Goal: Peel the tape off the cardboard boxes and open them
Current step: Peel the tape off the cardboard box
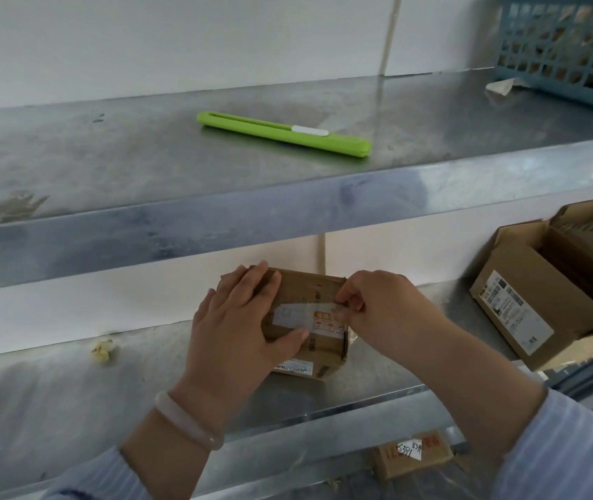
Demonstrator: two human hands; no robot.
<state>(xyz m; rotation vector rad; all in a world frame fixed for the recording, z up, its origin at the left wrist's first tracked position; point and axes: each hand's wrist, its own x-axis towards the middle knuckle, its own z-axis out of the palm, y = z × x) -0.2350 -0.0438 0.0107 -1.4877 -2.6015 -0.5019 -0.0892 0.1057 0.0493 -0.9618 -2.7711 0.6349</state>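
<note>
The small cardboard box [309, 286] on the lower shelf [71, 384] is pressed flat by the left hand [237, 330]. Its tape [295, 315], apparently mostly stuck, is pinched at 3 o'clock by the right hand [370, 308]. Opened boxes [540, 268] are seen at 3 o'clock.

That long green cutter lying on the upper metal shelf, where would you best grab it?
Probably pinch the long green plastic cutter across its narrow body, clear of the white slider, coming from above: it lies flat, with both long sides free.
</note>
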